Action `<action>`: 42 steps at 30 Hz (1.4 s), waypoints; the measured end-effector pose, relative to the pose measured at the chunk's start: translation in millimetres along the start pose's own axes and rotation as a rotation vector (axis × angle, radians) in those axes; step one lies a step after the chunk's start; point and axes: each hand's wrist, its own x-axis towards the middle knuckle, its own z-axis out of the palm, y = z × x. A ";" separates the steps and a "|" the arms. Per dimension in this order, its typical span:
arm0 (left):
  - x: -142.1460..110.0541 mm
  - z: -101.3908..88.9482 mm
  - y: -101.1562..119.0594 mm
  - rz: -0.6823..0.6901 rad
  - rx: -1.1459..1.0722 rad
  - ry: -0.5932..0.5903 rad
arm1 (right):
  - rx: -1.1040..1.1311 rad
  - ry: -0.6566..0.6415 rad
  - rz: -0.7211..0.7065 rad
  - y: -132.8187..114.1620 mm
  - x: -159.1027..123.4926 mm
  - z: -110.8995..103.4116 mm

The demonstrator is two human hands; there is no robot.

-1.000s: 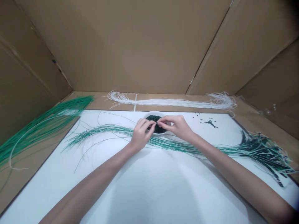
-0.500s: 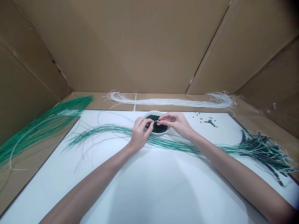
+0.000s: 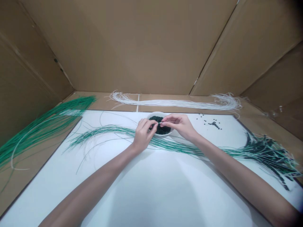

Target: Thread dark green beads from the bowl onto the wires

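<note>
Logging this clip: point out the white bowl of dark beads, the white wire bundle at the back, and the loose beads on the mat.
white bowl (image 3: 155, 114), head view, far rim.
white wire bundle (image 3: 175, 102), head view, mid-length.
loose beads (image 3: 214, 124), head view, densest cluster.

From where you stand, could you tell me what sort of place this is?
Probably a small handcraft workstation: a white mat walled in by cardboard, bundles of green wires, and a bowl of dark beads by both hands.

Matt brown corrugated-cardboard walls enclose a smooth, faintly glossy white board, where a glazed-looking white round bowl holds small dark green plastic-looking beads beside thin, slick green plastic-coated strands and matt white cords.
</note>
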 end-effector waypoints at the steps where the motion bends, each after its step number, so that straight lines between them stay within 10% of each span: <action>1: 0.0 0.1 0.0 -0.001 0.000 -0.001 | -0.002 0.001 -0.001 0.0 -0.1 0.2; 20: 0.4 0.2 1.3 0.010 0.019 0.004 | -0.075 0.000 -0.039 1.5 0.0 -0.5; 29: -0.9 2.6 -0.3 0.059 0.025 -0.014 | -0.681 -0.008 -0.398 0.4 -3.9 0.5; 42: -0.5 1.8 1.1 0.061 0.027 -0.015 | -0.607 0.016 -0.291 -3.0 -4.5 0.8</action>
